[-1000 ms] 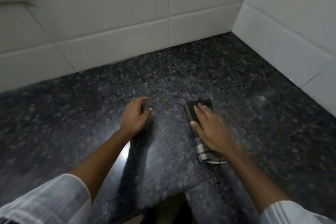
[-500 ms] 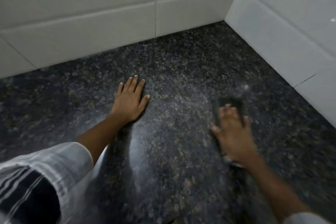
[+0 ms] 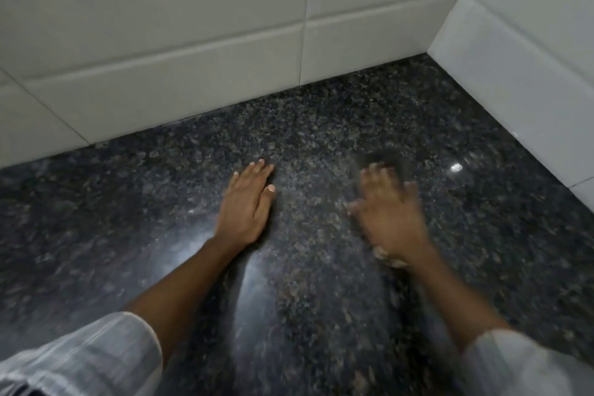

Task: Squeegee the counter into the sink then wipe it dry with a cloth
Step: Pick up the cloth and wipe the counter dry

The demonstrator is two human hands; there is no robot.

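The left hand (image 3: 245,206) is laid flat on the dark granite worktop (image 3: 321,125), fingers straight and holding nothing. The folded cloth (image 3: 381,160) is pinned under the blurred right hand (image 3: 390,215), fingers spread flat on top, its dark end poking out past the fingertips, toward the tiled corner.

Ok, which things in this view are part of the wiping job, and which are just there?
Part of the job:
- cloth, dark, blurred, under the right hand
- granite counter
- left hand, flat on the counter

Just there:
- white wall tiles
- striped sleeves

No sink or squeegee in view.
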